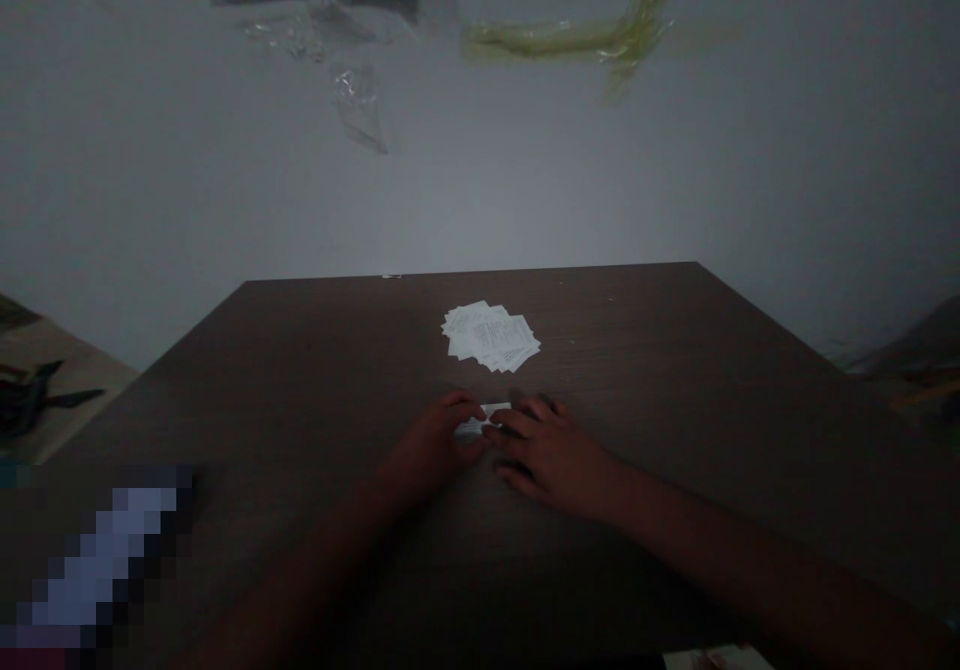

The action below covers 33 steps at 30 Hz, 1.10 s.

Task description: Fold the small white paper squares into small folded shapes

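Observation:
A small white paper slip (471, 429) with what looks like faint print lies on the table between my hands. My left hand (433, 447) curls around its left side, thumb at the near edge and fingers at the far edge. Over the right part of the paper, my right hand (551, 455) has its fingers stretched and apart, with the fingertips at the paper, partly covering it. Whether the paper is one sheet or several is too dark to tell. Beyond the hands sits a loose, fanned pile of printed white papers (491, 335), touched by neither hand.
The dark wooden table (337, 350) reaches back to a grey wall (525, 180) with pieces of clear and yellow tape (555, 42). A pixelated, blurred item (105, 555) is at the lower left. Something pale (716, 658) shows at the bottom edge.

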Tool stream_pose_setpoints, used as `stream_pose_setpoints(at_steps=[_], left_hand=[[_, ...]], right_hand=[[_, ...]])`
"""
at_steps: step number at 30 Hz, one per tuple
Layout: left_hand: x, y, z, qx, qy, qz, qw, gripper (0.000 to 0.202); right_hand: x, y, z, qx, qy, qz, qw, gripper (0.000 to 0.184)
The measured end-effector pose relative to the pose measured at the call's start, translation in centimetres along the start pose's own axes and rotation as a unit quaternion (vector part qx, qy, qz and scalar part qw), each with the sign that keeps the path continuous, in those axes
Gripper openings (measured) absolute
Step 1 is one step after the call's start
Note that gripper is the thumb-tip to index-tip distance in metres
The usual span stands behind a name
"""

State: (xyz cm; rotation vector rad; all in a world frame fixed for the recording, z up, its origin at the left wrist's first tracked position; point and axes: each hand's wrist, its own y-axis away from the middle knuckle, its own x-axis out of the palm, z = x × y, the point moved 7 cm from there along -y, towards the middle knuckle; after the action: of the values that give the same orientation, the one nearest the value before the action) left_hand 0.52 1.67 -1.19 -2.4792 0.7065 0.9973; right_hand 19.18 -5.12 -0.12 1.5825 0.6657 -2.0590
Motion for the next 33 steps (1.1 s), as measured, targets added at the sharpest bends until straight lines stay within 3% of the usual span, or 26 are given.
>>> stream_pose_setpoints(at_steps=[11, 23, 29, 33], left_hand=[[-0.2, -0.1, -1.0, -0.002, -0.039, 0.019, 0.999, 0.029], [-0.7, 0.0, -1.4, -0.016, -0.035, 0.016, 0.999, 0.023], [-0.5, 0.2, -1.1, -0.021, -0.032, 0.005, 0.999, 0.023], [0.1, 0.6, -0.9, -0.019, -0.012, 0.027, 0.999, 0.026]], right_hand=[[-1.1, 0.3, -0.1, 0.004, -0.027, 0.014, 1.0, 0.046], [-1.5, 1.1, -2.8, 0.104, 0.055, -0.019, 0.993, 0.042], [-1.7, 0.9, -3.7, 0.116, 0.024, -0.022, 0.993, 0.039], [-1.4, 0.2, -3.6, 0.116, -0.012, -0.026, 0.993, 0.036]])
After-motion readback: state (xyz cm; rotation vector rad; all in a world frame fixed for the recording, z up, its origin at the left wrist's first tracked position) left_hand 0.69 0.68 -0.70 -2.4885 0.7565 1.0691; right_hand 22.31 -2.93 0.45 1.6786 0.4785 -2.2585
